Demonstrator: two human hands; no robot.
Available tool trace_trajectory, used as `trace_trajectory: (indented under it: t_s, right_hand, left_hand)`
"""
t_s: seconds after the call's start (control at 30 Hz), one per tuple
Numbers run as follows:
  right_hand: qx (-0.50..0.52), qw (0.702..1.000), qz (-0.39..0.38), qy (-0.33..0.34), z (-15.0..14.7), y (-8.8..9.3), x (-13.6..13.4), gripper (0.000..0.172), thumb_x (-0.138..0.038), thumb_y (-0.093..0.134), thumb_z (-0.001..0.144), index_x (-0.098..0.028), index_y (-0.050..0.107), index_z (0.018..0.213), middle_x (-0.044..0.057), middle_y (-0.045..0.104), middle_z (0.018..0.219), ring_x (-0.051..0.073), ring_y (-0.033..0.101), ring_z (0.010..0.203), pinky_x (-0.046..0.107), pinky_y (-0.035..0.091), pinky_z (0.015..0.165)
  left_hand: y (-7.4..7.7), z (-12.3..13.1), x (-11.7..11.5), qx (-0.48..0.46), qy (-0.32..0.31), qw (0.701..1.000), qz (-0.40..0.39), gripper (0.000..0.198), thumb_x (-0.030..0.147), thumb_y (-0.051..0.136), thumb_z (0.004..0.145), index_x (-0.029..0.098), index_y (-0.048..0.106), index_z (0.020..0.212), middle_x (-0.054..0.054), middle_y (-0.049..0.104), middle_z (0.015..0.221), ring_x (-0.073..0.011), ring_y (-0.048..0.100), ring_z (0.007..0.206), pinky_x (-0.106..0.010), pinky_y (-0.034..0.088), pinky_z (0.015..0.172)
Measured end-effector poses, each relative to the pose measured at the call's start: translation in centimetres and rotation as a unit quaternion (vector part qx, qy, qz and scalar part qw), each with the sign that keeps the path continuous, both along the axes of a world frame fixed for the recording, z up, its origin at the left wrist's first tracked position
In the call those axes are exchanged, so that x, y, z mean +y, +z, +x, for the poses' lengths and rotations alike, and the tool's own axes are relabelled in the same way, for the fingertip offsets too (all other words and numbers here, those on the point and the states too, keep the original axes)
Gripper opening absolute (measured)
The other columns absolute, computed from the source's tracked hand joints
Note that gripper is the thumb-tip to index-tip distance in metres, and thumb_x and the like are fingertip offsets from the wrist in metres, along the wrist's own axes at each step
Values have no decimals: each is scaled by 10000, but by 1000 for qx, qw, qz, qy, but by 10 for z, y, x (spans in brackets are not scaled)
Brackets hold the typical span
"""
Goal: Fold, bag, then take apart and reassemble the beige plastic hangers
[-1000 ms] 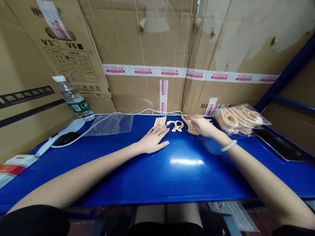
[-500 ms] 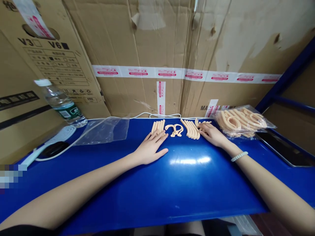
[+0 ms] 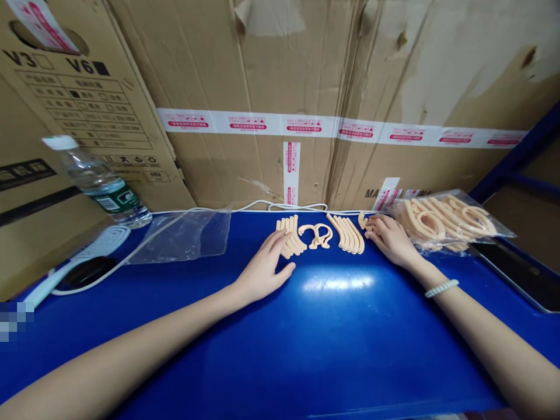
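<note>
Since the frame half a second ago, our left hand (image 3: 265, 262) has drawn its fingers together and shifted toward the outer side of the left row (image 3: 294, 239), baring more of the strips' lower ends, while our right hand (image 3: 394, 240) has stayed by the small pieces (image 3: 361, 220). Nearest to us lies the bare blue surface (image 3: 306, 356), with our forearms reaching across it and a pale bracelet (image 3: 441, 288) on the right wrist.

Our left thumb stands well apart from the fingers, whose tips rest on the left row; we see no pinch there. Our right fingers curl down over the small pieces (whether they pinch one, we cannot tell).

As far as we can judge, the sorting is well along: the left row and the right row (image 3: 347, 234) each lie side by side in order, with hooks (image 3: 329, 234) grouped between them. What looks least settled is the small pieces, partly hidden by our fingers. Many more parts sit in the bag (image 3: 446, 221) on the right, behind a phone (image 3: 518, 277).

On the left lies a flat bag (image 3: 192, 236), with a bottle (image 3: 102, 189) beyond it. A white cable (image 3: 284, 206) runs along the back, before the cardboard (image 3: 219, 64).
</note>
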State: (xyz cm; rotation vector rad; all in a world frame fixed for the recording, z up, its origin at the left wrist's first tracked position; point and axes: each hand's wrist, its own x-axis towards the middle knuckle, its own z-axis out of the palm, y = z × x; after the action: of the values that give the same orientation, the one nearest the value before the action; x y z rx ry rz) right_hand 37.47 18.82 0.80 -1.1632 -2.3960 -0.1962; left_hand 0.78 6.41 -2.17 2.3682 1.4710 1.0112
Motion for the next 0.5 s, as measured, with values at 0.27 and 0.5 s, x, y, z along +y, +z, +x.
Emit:
trace_trajectory:
  t_s: [0.27, 0.5]
  right_hand:
    - [14, 992, 8, 122, -36, 18, -41, 176, -264, 459, 1009, -187, 615, 1029, 132, 672, 1012, 279, 626, 953, 437, 514, 859]
    - [-85, 973, -74, 202, -67, 28, -82, 264, -241, 407, 1031, -180, 663, 1043, 97, 683, 911, 207, 659, 805, 334, 528, 725]
  left_hand:
    - [4, -14, 5, -24, 30, 998, 45, 350, 254, 602, 902, 202, 523, 1239, -126, 601, 1264, -294, 566, 1212, -522, 461, 1071]
    - [11, -21, 8, 6, -24, 1000, 5, 258, 297, 629, 892, 217, 524, 1115, -110, 587, 1201, -280, 576, 1173, -496, 479, 1046]
